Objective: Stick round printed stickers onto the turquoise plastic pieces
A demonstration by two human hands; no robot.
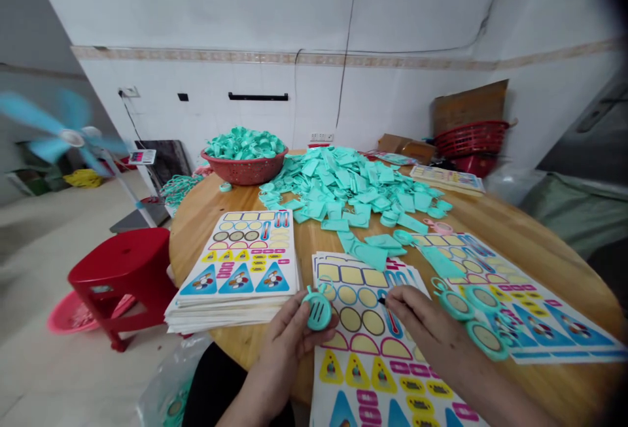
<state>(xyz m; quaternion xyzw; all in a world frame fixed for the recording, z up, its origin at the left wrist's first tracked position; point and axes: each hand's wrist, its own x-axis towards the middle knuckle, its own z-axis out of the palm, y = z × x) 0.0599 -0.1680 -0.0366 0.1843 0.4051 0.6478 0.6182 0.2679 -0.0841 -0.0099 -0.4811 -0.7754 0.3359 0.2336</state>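
Note:
My left hand (289,332) is closed around a small round teal plastic piece (318,311) with slots, held upright over the table's near edge. My right hand (417,322) pinches a thin dark tool (382,300) whose tip touches the sticker sheet (373,348) lying in front of me, by the yellow oval stickers. Just right of that hand, three round teal pieces (473,316) with stickers on them lie on another sticker sheet (520,303).
A round wooden table (540,244) carries a stack of sticker sheets (240,270) at left, a large heap of teal plastic parts (353,191) and a red basin (244,169) full of them. A red stool (122,276), a spinning fan (63,133) and red baskets (471,142) stand around.

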